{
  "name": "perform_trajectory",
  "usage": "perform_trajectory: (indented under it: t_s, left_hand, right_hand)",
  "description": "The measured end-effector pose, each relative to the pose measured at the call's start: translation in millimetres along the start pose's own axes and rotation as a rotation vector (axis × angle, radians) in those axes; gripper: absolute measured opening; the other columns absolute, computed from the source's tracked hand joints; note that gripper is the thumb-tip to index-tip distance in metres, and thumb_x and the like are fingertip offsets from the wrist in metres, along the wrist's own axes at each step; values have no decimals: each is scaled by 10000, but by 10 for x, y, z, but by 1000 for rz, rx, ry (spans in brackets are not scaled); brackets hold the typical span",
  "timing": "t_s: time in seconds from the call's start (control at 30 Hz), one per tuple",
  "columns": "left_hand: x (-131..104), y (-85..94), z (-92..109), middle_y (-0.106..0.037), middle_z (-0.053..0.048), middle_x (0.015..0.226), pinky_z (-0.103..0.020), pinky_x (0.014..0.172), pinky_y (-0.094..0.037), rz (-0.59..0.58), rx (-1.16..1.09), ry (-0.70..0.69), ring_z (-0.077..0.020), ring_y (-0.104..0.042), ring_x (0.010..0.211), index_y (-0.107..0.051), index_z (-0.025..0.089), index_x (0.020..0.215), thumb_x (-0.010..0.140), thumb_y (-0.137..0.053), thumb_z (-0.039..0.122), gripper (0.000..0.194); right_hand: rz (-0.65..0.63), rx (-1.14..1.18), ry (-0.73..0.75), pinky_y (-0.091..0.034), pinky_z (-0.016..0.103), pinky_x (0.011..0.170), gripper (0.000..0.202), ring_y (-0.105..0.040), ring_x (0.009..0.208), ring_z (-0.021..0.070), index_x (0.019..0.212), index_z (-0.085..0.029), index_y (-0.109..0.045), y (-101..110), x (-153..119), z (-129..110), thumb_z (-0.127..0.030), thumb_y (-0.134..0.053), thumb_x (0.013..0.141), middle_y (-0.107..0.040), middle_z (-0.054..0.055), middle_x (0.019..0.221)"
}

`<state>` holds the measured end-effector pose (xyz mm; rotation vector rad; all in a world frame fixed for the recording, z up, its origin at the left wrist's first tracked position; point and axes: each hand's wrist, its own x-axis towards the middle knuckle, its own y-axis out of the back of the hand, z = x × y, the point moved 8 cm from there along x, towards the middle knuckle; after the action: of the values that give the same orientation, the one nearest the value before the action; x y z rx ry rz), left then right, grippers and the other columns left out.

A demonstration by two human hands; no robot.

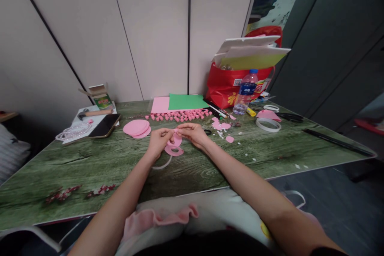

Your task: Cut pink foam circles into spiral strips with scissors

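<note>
My left hand (160, 141) and my right hand (194, 133) meet fingertip to fingertip over the middle of the table. Both pinch a pink paper piece (176, 141), whose rounded lower part hangs below the fingers; its upper edge is covered by them. Just beneath lies a pink ring (174, 151) with a hole in its middle. From it a thin white band (163, 165) curves away to the left; how the two join cannot be made out. Left of my hands is a small pile of pink paper discs (135, 127). Several pink rosebud-like pieces (180, 115) are spread in rows behind.
Pink paper scraps (220, 125) and white bits lie to the right, near a tape roll (268, 125) and scissors (289, 117). A water bottle (246, 91) stands before a red bag (220, 84). At left are a phone (105, 126), a hammer (96, 114) and beads (73, 130).
</note>
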<state>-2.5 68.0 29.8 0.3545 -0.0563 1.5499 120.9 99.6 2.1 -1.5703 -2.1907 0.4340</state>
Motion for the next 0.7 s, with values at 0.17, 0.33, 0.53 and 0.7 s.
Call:
perform_trajectory:
  t_s: [0.17, 0.33, 0.53, 0.7]
  left_hand:
    - [-3, -14, 20, -567, -6, 486, -201, 476, -387, -4, -22, 3, -94, -503, 458, -612, 111, 628, 663, -610, 325, 217]
    - [-12, -23, 42, -569, -3, 486, -199, 477, -385, -7, -25, 2, -94, -504, 459, -616, 116, 628, 657, -613, 332, 217]
    - [-2, 10, 17, -568, 0, 482, -196, 460, -373, 25, -46, 23, -92, -495, 441, -611, 121, 612, 636, -621, 342, 222]
    - [4, 11, 21, -565, -4, 483, -197, 462, -377, 22, -38, 17, -92, -495, 446, -613, 116, 614, 642, -614, 327, 212]
  right_hand:
    - [13, -4, 7, -497, 272, 678, 251, -620, 563, 111, 675, -138, -665, 17, 1, -10, -183, -780, 457, -671, 6, 604]
    - [11, -6, 25, -496, 286, 697, 248, -619, 568, 111, 680, -144, -667, 17, 4, -17, -192, -777, 463, -669, 1, 606]
    - [-8, 20, 21, -486, 300, 770, 233, -634, 641, 120, 700, -146, -677, 2, 5, -14, -190, -765, 488, -686, 19, 694]
    - [-2, 8, 25, -491, 284, 735, 243, -629, 611, 111, 716, -140, -676, 21, 12, -11, -183, -763, 493, -681, 22, 676]
